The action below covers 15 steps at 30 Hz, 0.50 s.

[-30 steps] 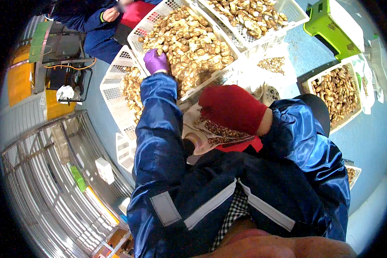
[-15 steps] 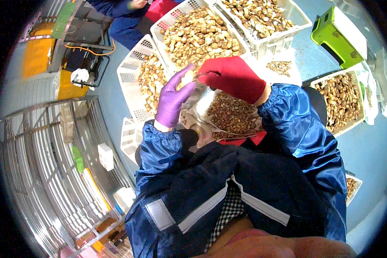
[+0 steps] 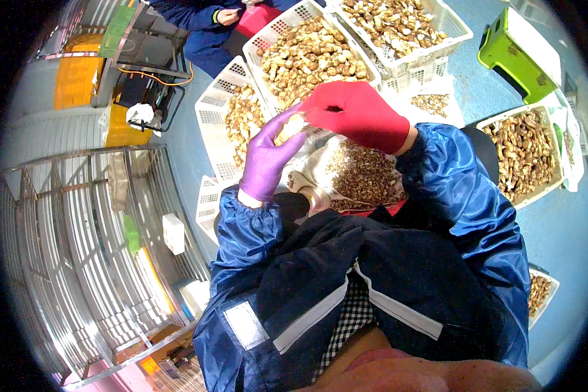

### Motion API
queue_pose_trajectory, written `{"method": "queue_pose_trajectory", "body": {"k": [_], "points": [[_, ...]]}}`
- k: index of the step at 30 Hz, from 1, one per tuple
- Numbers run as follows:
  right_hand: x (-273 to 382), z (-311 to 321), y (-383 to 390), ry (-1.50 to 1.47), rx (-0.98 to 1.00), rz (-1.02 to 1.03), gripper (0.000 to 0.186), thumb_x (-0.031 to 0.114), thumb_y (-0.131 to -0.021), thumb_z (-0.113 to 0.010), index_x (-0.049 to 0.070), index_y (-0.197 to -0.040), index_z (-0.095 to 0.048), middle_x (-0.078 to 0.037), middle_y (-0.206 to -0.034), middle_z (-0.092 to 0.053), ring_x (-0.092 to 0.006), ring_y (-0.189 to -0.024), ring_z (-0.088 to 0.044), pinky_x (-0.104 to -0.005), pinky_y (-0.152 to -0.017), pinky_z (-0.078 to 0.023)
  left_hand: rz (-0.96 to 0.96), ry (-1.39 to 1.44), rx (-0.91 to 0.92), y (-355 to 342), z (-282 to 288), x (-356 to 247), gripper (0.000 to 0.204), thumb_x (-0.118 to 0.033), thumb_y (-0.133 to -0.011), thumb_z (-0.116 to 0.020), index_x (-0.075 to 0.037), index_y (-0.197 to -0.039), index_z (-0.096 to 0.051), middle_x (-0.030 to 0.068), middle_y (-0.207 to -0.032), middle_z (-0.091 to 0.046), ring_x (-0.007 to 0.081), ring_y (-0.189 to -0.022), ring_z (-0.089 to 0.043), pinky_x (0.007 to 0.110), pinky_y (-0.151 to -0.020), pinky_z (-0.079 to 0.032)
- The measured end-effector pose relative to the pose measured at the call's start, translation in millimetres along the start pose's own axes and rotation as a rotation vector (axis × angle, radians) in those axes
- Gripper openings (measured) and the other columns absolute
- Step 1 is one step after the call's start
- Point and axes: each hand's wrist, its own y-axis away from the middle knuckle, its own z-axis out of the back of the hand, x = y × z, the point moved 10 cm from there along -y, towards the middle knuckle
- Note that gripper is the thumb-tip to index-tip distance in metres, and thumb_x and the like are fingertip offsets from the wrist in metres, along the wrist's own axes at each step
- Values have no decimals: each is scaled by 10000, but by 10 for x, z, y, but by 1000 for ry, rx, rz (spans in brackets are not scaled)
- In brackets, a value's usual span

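Observation:
My left hand (image 3: 268,155) in a purple glove holds a pale mushroom piece (image 3: 290,127) between thumb and fingers. My right hand (image 3: 358,116), in a red glove, meets it from the right with closed fingers; what they grip is hidden. Below both hands, brown trimmings (image 3: 366,176) lie heaped on whitish cloth over my lap. Just beyond, a white perforated crate (image 3: 262,39) is full of brown-and-cream mushrooms, with a second crate (image 3: 209,124) of them to its left.
More mushroom crates stand at the top (image 3: 405,64) and right (image 3: 526,199), a small one (image 3: 552,291) lower right. A green stool (image 3: 509,62) is top right. A co-worker in blue (image 3: 202,29) sits at top left. Metal racks (image 3: 78,248) fill the left side.
My left hand has come back from the middle crate with a mushroom piece to meet my right hand, which has risen slightly. The whole view has shifted a little.

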Motion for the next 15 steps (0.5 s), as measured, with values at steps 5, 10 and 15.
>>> {"method": "queue_pose_trajectory", "body": {"k": [5,10,15], "points": [[-33,112,2,13,-57,-80,188,221,-802,-609,66,-896,-657,-127,-855,-634,-311,-791,-628,-388,-667,-496,-68,-77,-5,-74,-61,-95,446,-46,-842,-651,-3,-1274,-553,102,-1262,-580,160,-1170,-525,289,-1009,-389],[-286,87,37,-271,11,-340,208,253,-826,-601,55,-855,-657,-130,-818,-631,-316,-773,-617,-386,-671,-486,-168,-184,-2,-82,-67,-160,458,-29,-820,-663,-14,-1267,-563,107,-1198,-602,172,-1138,-549,286,-995,-401],[-109,74,-5,-27,-38,-113,231,272,-811,-621,48,-852,-658,-142,-817,-628,-320,-763,-620,-388,-657,-486,-328,-468,-55,-51,-49,-304,471,15,-776,-681,-22,-1237,-592,97,-1023,-611,177,-950,-594,283,-863,-455]]}}
